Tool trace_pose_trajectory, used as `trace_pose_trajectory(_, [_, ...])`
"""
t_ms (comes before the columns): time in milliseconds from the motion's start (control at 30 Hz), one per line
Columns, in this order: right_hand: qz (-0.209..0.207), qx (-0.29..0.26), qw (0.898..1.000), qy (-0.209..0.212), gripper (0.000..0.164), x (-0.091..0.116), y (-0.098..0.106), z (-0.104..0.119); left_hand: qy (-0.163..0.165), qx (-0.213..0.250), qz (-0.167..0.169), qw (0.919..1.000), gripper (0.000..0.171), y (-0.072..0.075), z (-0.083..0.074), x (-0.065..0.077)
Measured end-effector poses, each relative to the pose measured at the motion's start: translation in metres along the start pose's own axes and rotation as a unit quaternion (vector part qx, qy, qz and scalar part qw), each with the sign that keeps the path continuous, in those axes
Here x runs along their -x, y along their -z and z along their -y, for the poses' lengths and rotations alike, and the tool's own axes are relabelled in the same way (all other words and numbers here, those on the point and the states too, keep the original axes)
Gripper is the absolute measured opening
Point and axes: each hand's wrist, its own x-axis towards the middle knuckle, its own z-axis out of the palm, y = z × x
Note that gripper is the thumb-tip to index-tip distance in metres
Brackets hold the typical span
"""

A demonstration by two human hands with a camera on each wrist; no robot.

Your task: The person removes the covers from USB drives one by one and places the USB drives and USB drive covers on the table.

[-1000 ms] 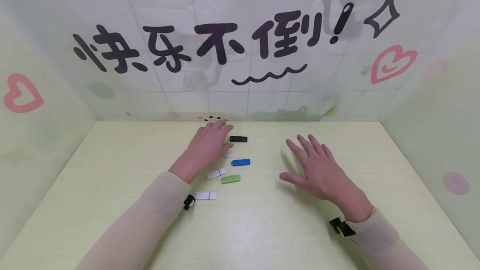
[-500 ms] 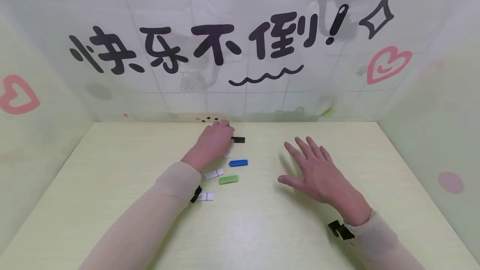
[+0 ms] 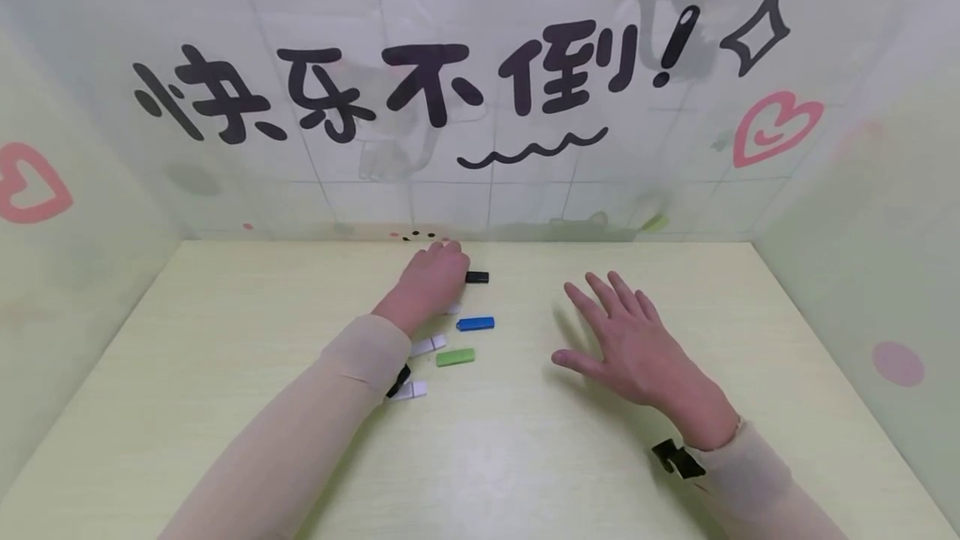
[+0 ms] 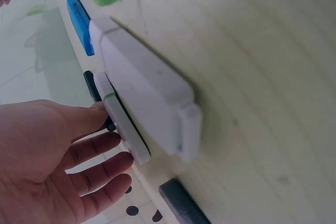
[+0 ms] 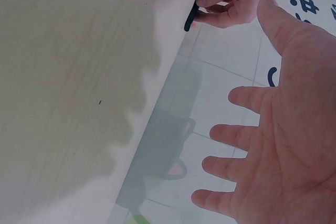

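Note:
My left hand [image 3: 435, 280] is at the back of the table, thumb and index finger pinching a black USB stick [image 3: 477, 277] at its left end. The right wrist view shows that black stick lying between those fingertips. Nearer to me lie a blue USB stick [image 3: 476, 324], a green one [image 3: 455, 357] and white ones [image 3: 430, 345], one of them mostly hidden by the left hand. Another dark stick [image 4: 184, 203] shows in the left wrist view; the left hand or arm hides it from the head view. To the right, my right hand [image 3: 637, 348] hovers with spread fingers, holding nothing.
The pale wooden table [image 3: 525, 457] ends at a back wall [image 3: 525, 207] printed with large black characters. Side walls with pink hearts [image 3: 30, 183] stand left and right. A black wrist strap clip [image 3: 678, 458] hangs at the right cuff.
My left hand has shifted right to the black USB stick, and its thumb and fingers have come together on the stick's left end. The right hand stays nearly in place.

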Motion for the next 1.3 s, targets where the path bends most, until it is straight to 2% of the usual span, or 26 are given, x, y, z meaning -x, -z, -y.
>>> trace_pose_trajectory(300, [0.005,0.001,1.000,-0.001,0.095,-0.002,0.001,0.001,0.009,0.007,0.003,0.9999,0.023,-0.002,0.000,-0.002])
trace_pose_trajectory(533, [0.001,0.001,1.000,0.000,0.095,-0.003,0.001,0.003,0.003,0.014,-0.008,0.9999,0.016,0.000,0.002,-0.001])
trace_pose_trajectory(767, [0.001,-0.001,1.000,0.003,0.095,-0.005,0.001,0.004,0.011,0.024,-0.014,0.9996,0.015,0.011,0.002,0.006])
trace_pose_trajectory(1000, [0.005,-0.002,1.000,0.006,0.096,-0.007,-0.001,0.005,0.019,0.063,-0.024,0.9976,0.009,0.021,-0.002,0.021])
trace_pose_trajectory(1133, [0.004,0.001,1.000,0.012,0.096,-0.010,-0.002,0.005,0.025,0.077,-0.035,0.9962,0.011,0.022,-0.004,0.034])
trace_pose_trajectory(1300, [-0.007,-0.007,0.999,0.030,0.095,-0.015,-0.002,0.006,0.022,0.082,-0.065,0.9943,0.011,0.026,-0.009,0.054])
